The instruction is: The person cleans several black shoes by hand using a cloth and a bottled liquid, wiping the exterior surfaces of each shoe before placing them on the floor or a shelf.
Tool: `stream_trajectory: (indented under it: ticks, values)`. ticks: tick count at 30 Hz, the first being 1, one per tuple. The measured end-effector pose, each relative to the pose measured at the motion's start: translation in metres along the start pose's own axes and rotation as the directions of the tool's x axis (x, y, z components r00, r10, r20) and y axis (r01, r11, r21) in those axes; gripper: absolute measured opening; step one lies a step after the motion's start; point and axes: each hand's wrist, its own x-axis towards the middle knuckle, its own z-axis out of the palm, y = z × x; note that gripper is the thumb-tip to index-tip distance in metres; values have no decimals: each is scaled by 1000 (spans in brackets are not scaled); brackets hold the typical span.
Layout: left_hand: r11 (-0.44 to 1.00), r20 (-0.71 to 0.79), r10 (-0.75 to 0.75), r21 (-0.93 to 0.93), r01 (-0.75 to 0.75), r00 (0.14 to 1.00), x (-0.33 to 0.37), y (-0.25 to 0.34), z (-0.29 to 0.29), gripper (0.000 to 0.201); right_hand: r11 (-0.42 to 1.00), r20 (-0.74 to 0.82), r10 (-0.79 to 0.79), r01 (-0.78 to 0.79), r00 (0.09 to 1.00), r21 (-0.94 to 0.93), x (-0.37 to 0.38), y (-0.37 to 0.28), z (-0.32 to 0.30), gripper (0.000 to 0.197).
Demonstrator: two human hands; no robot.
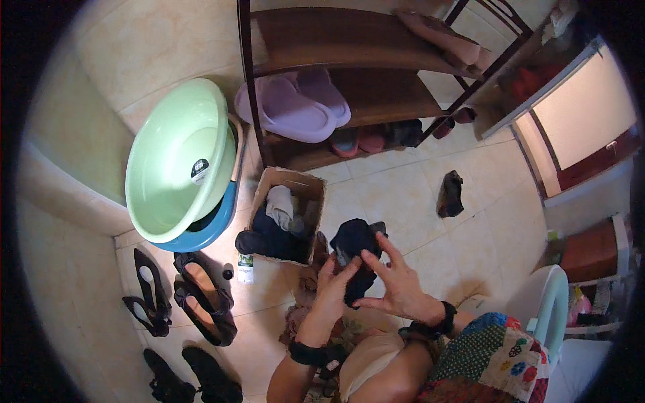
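A dark navy cloth bundle (356, 238), which looks like folded socks, is held up in front of me between both hands. My left hand (329, 289) grips its near left side, with the thumb across the cloth. On the right edge, my right hand (400, 285) holds it with fingertips spread and the thumb lower down. The palm side of the grip is partly hidden. Just beyond, to the left, stands an open cardboard box (319, 195) with dark cloth (269, 235) and a whitish cloth (279, 205) inside. One dark piece hangs over its near left corner.
Left of the box, a green basin (168, 174) leans over a blue one (201, 232). Several black shoes (201, 302) line the left floor. A brown rack (376, 94) holds lilac slippers (289, 111). One dark shoe (451, 195) lies right. A light-green chair (554, 309) stands near right.
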Motion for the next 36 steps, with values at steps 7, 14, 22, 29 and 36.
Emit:
stream_trajectory:
  ticks: [7, 14, 22, 29, 36]
  values:
    - [778, 405, -82, 597, -195, 911, -2, 5, -10, 52, 925, -149, 361, -333, 921, 184, -27, 80, 28, 69]
    - [736, 265, 131, 619, -273, 955, 48, -41, -55, 46, 44, 275, 781, -490, 561, 871, -48, 126, -4, 46]
    - [-693, 518, -253, 492, -527, 817, 52, -107, -67, 18, -398, 585, 614, -432, 529, 809, -79, 166, 24, 44]
    - [-372, 849, 54, 506, -778, 526, -31, -1, -36, 10, -388, 393, 297, -266, 870, 883, -52, 154, -24, 66]
    - [-519, 640, 245, 721, -459, 728, -205, 62, -101, 21, -356, 154, 7, -141, 988, 924, 43, 61, -30, 80]
